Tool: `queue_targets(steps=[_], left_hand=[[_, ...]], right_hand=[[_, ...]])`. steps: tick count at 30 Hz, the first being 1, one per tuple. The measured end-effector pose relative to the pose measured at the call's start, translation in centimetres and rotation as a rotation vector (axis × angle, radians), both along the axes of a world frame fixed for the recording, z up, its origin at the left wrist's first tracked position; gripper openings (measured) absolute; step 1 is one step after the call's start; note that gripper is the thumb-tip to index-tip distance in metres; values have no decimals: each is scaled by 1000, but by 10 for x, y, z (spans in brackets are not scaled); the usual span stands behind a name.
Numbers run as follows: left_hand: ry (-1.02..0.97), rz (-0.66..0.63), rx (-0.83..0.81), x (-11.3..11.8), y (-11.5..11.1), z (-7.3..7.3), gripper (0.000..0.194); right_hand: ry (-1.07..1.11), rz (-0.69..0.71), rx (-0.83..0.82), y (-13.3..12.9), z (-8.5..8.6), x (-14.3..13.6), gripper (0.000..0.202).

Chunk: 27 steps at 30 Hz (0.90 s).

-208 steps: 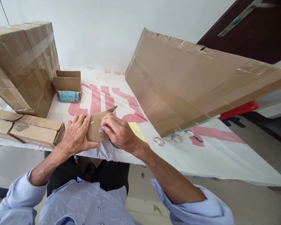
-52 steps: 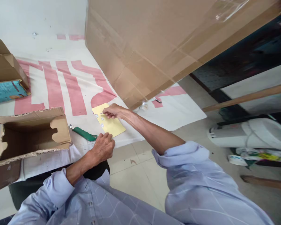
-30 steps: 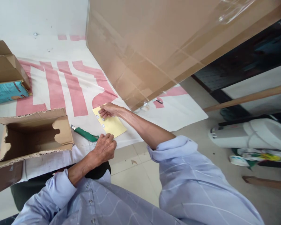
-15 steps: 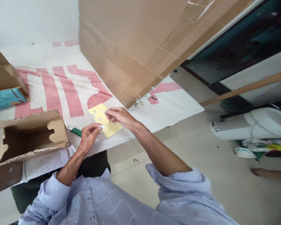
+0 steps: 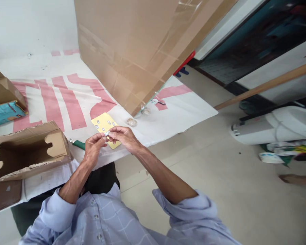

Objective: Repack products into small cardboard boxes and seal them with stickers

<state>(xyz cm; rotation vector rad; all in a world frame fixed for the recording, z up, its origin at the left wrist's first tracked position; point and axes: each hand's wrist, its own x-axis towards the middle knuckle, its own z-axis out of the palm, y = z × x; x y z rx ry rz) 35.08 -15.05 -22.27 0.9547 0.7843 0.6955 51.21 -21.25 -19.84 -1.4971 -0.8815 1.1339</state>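
Fingertips of my left hand (image 5: pixel 93 148) and my right hand (image 5: pixel 124 137) meet around a small white piece (image 5: pixel 106 133), each hand closed in a pinch on it. Just beyond and partly beneath them a yellow sheet (image 5: pixel 102 119) lies on the table, with several small pale pieces on it. My right hand covers part of the sheet. A green-handled tool (image 5: pixel 79 144) rests on the cloth to the left of my left hand.
An open cardboard box (image 5: pixel 28 153) stands at the left, with a smaller box and a blue packet (image 5: pixel 7 114) behind it. A large taped carton (image 5: pixel 132 51) rises behind my hands. A clear lump (image 5: pixel 131 122) sits near its corner. The table (image 5: pixel 183 112) ends at the right.
My right hand has moved away from the yellow sheet's pieces to my left hand, and both now touch the small white piece. The view has shifted slightly.
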Motion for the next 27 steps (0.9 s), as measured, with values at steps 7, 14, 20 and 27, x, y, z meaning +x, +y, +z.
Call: queue_targets(steps=[7,14,20,27], left_hand=[[291,-97,461,-2,-9,-18,34],[871,-728,1434,17,-37,-31,18],[863,-780,1461,11,-32,-31,17],[843,-782,1451,7,-34,-33,17]], right_hand=[[-248,-17,44,19,-10,24,31],[-901,364,148,103,-15,43,14],[-1120,552,136,138,-31,38,17],[-1128,563,84,141,-39,51,17]])
